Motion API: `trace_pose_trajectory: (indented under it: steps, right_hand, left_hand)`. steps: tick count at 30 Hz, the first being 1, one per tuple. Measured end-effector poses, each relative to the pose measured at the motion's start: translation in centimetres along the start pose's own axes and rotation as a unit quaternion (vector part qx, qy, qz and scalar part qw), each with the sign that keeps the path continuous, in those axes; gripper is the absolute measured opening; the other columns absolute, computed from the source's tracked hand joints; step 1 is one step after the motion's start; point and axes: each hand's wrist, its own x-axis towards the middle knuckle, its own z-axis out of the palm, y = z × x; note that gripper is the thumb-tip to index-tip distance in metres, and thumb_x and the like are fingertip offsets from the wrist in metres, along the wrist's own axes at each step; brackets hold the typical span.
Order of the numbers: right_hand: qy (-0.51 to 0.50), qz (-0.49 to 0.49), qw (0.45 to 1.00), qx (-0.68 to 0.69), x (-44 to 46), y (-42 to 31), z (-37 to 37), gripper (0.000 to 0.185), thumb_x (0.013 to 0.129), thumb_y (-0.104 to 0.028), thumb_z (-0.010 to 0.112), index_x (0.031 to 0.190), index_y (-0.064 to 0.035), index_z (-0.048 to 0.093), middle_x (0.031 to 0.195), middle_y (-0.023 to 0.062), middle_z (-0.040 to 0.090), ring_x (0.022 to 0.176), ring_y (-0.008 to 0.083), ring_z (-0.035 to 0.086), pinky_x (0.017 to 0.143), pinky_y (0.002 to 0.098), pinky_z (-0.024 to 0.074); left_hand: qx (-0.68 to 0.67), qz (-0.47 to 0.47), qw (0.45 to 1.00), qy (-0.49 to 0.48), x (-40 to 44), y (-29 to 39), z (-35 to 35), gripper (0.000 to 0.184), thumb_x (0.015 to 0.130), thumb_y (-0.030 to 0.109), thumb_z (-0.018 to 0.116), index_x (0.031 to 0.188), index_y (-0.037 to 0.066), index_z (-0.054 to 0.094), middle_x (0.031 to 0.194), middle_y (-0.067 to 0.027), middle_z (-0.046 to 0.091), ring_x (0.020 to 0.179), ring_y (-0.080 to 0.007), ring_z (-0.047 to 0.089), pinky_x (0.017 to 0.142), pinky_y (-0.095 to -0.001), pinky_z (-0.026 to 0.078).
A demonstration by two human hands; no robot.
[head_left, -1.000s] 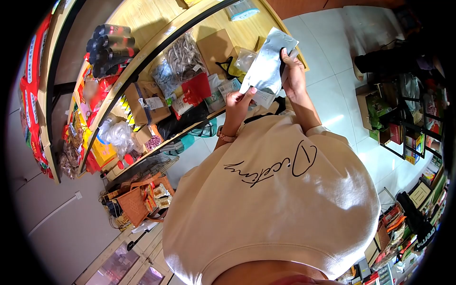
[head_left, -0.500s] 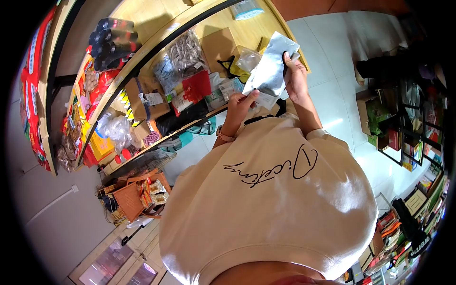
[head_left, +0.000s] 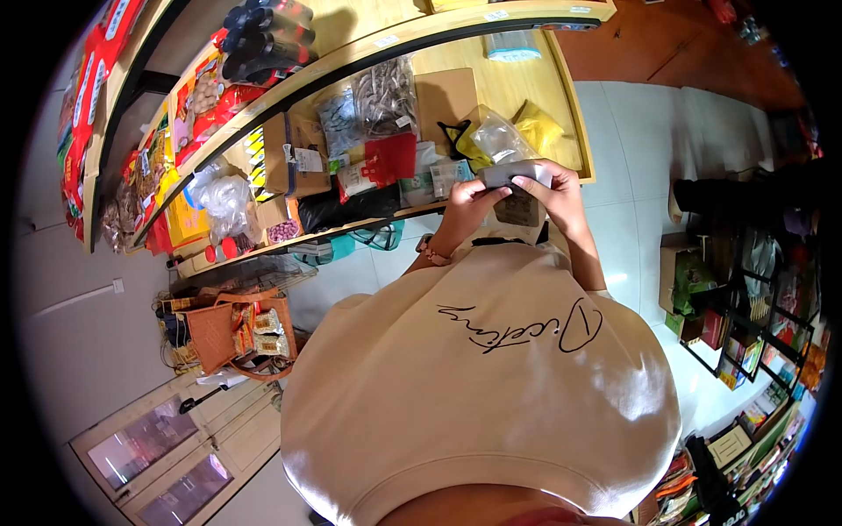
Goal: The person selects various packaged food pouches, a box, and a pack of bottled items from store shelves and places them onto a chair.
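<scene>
My left hand (head_left: 469,207) grips the left side of a silver-grey packet (head_left: 516,175), thumb pressed on top. My right hand (head_left: 554,196) pinches the packet's right side, its thumb also on the surface. The packet looks folded or tipped towards me, and its contents cannot be made out. A darker, printed part (head_left: 517,209) hangs below the fingers; whether it belongs to the same packet is unclear. Just beyond the hands, a clear plastic bag (head_left: 502,140) and a yellow bag (head_left: 538,127) lie on the wooden shelf (head_left: 574,131).
On the shelf to the left lie a red packet (head_left: 390,158), a bag of grey pieces (head_left: 386,96) and a brown box (head_left: 303,158). Dark bottles (head_left: 267,39) stand on a higher shelf. An orange basket (head_left: 224,333) is at lower left. Racks of goods (head_left: 745,298) stand right.
The silver packet has come down closer to my body and now looks folded or foreshortened. My right hand has lowered beside the left. The view has shifted, showing more of the shelf.
</scene>
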Motion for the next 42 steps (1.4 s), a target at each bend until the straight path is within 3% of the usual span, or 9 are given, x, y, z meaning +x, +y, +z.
trace_pose_trajectory:
  steps: [9, 12, 18, 21, 22, 27, 33, 39, 42]
  right_hand:
    - [0.022, -0.048, 0.997, -0.048, -0.1, -1.4, 0.1, 0.013, 0.079, 0.000, 0.065, 0.092, 0.0012, 0.067, 0.085, 0.0052, 0.067, 0.078, 0.0084, 0.059, 0.073, 0.0218, 0.0470]
    - [-0.008, -0.038, 0.997, -0.067, 0.0, -1.2, -0.1, 0.013, 0.078, 0.001, 0.065, 0.091, 0.0008, 0.067, 0.086, 0.0058, 0.067, 0.080, 0.0100, 0.060, 0.075, 0.0229, 0.0474]
    - [-0.009, -0.088, 0.993, -0.072, 0.3, -0.4, 0.4, 0.032, 0.077, 0.003, 0.065, 0.109, 0.0003, 0.058, 0.097, 0.0050, 0.063, 0.091, 0.0106, 0.058, 0.082, 0.0244, 0.0457]
    - [-0.033, -0.044, 0.996, -0.072, 0.5, -1.0, 0.2, 0.034, 0.077, 0.002, 0.066, 0.109, -0.0001, 0.056, 0.096, 0.0039, 0.062, 0.089, 0.0096, 0.056, 0.080, 0.0240, 0.0456]
    - [-0.065, 0.081, 0.993, -0.063, 0.6, -0.6, -0.5, 0.029, 0.078, -0.001, 0.067, 0.105, 0.0005, 0.057, 0.090, 0.0028, 0.063, 0.082, 0.0085, 0.056, 0.076, 0.0239, 0.0464]
    - [-0.062, 0.077, 0.980, -0.172, 0.7, 0.1, -1.0, 0.021, 0.079, -0.007, 0.067, 0.098, -0.0002, 0.063, 0.084, 0.0003, 0.064, 0.076, 0.0062, 0.053, 0.071, 0.0241, 0.0457]
    - [-0.083, 0.062, 0.984, -0.145, 2.7, 2.2, -2.0, 0.026, 0.080, -0.012, 0.067, 0.103, -0.0008, 0.062, 0.090, 0.0028, 0.065, 0.080, 0.0069, 0.055, 0.073, 0.0255, 0.0463]
    - [-0.147, 0.064, 0.981, -0.112, 5.6, 0.6, -0.5, 0.026, 0.080, -0.014, 0.068, 0.101, -0.0003, 0.063, 0.089, 0.0020, 0.065, 0.078, 0.0075, 0.056, 0.072, 0.0255, 0.0465]
    - [-0.177, -0.036, 0.980, -0.085, 7.5, -0.7, 0.7, 0.023, 0.084, -0.013, 0.064, 0.101, 0.0011, 0.063, 0.089, -0.0005, 0.064, 0.077, 0.0059, 0.054, 0.070, 0.0230, 0.0459]
  left_hand:
    - [0.125, 0.014, 0.991, -0.044, 0.5, -0.3, -0.4, 0.016, 0.081, 0.008, 0.066, 0.093, -0.002, 0.065, 0.072, -0.0012, 0.063, 0.066, -0.0043, 0.052, 0.059, -0.0202, 0.043]
    - [-0.109, 0.051, 0.993, 0.002, 0.9, 0.5, 0.7, 0.017, 0.082, 0.006, 0.064, 0.096, -0.004, 0.063, 0.077, -0.0016, 0.064, 0.070, -0.0046, 0.055, 0.063, -0.0193, 0.045]
    - [0.030, 0.038, 0.998, 0.027, 1.2, 1.3, -1.4, 0.012, 0.080, 0.002, 0.066, 0.090, -0.005, 0.064, 0.082, -0.0038, 0.065, 0.072, -0.0050, 0.056, 0.063, -0.0189, 0.046]
    - [-0.062, 0.073, 0.991, 0.097, 1.5, 1.7, -1.3, 0.012, 0.080, 0.000, 0.064, 0.091, -0.006, 0.063, 0.084, -0.0051, 0.065, 0.076, -0.0073, 0.058, 0.069, -0.0205, 0.047]
    - [-0.106, 0.077, 0.985, 0.112, 1.7, 1.8, -1.3, 0.012, 0.081, 0.000, 0.064, 0.091, -0.005, 0.063, 0.085, -0.0044, 0.065, 0.078, -0.0075, 0.057, 0.071, -0.0209, 0.047]
    - [-0.197, 0.049, 0.974, 0.101, 2.9, 2.8, -1.6, 0.023, 0.084, -0.001, 0.058, 0.106, -0.004, 0.055, 0.100, -0.0049, 0.061, 0.089, -0.0083, 0.055, 0.080, -0.0212, 0.044]
    - [0.072, -0.031, 0.995, 0.068, 3.0, 2.6, -1.6, 0.018, 0.086, 0.017, 0.061, 0.083, 0.000, 0.059, 0.064, 0.0080, 0.044, 0.059, -0.0014, 0.036, 0.050, -0.0200, 0.031]
    - [0.086, 0.052, 0.986, 0.135, 4.5, 3.8, -3.0, 0.014, 0.086, 0.013, 0.060, 0.087, 0.000, 0.060, 0.067, 0.0051, 0.051, 0.063, -0.0020, 0.042, 0.054, -0.0200, 0.036]
    - [0.045, 0.026, 0.987, 0.153, 5.3, 5.9, -4.4, 0.013, 0.087, 0.009, 0.057, 0.094, -0.002, 0.059, 0.074, 0.0032, 0.057, 0.066, -0.0018, 0.045, 0.056, -0.0189, 0.037]
